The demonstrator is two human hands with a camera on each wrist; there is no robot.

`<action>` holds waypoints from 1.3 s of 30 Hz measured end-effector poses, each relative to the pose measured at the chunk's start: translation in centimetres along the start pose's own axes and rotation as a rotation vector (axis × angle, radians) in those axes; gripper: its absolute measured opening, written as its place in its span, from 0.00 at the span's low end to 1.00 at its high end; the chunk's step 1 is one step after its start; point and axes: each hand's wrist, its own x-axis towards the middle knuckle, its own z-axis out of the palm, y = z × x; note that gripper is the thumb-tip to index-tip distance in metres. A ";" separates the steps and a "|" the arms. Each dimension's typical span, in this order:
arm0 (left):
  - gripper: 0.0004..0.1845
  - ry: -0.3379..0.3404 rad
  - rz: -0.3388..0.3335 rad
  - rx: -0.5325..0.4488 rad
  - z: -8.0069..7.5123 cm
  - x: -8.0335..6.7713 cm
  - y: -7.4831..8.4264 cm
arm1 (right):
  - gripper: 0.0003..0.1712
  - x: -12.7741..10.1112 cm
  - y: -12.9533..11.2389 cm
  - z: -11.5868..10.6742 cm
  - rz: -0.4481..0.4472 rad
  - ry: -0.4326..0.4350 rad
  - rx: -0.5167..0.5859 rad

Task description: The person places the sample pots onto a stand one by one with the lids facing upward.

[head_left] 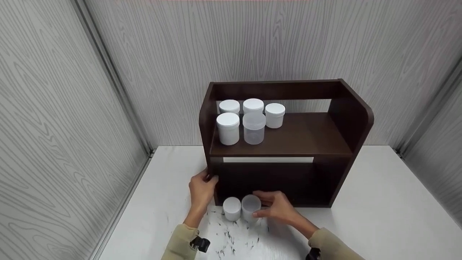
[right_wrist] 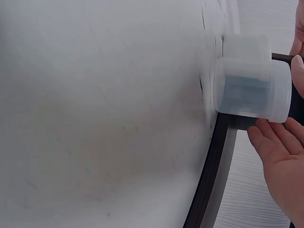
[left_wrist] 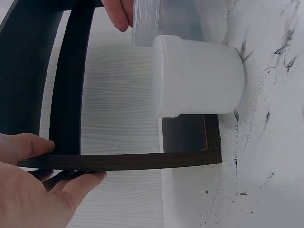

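Observation:
My left hand [head_left: 203,189] grips the left side panel [left_wrist: 128,161] of a dark brown two-tier shelf, thumb on one face and fingers on the other. In front of the shelf, my right hand [head_left: 279,208] lies beside a translucent jar [head_left: 249,211]. Its fingers [right_wrist: 270,140] look nearly straight in the right wrist view, with fingertips right at the jar's side and the thumb near the lid. Left of this jar stands a white lidded jar [left_wrist: 204,78]. Both are upright on the white table, close side by side.
The upper tier [head_left: 306,135] carries several white-lidded jars and one translucent jar [head_left: 254,130] toward its left side. Below it is the dark lower compartment [head_left: 274,177]. Black scuff marks [head_left: 229,236] streak the table [head_left: 144,224]. Wood-patterned walls [head_left: 173,72] stand around it.

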 end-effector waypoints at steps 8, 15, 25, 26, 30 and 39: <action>0.21 0.001 0.021 0.001 -0.1 0.0 0.0 | 0.44 0.4 0.4 0.3 -0.001 0.006 -0.020; 0.24 -0.023 0.014 0.004 -0.1 0.0 -0.1 | 0.41 0.4 0.5 0.3 0.005 -0.002 -0.007; 0.24 -0.027 0.021 -0.001 -0.2 -0.1 0.1 | 0.43 0.1 0.7 -0.2 0.013 0.010 0.039; 0.24 -0.025 0.024 -0.002 -0.3 -0.2 0.1 | 0.43 0.2 0.7 -0.1 0.011 0.008 0.037; 0.23 -0.022 0.020 -0.003 -0.3 -0.1 0.1 | 0.42 0.2 0.7 -0.1 0.006 0.001 0.029; 0.22 -0.016 0.016 0.002 -0.2 -0.1 0.0 | 0.42 -0.8 0.8 -0.8 0.000 0.002 -0.014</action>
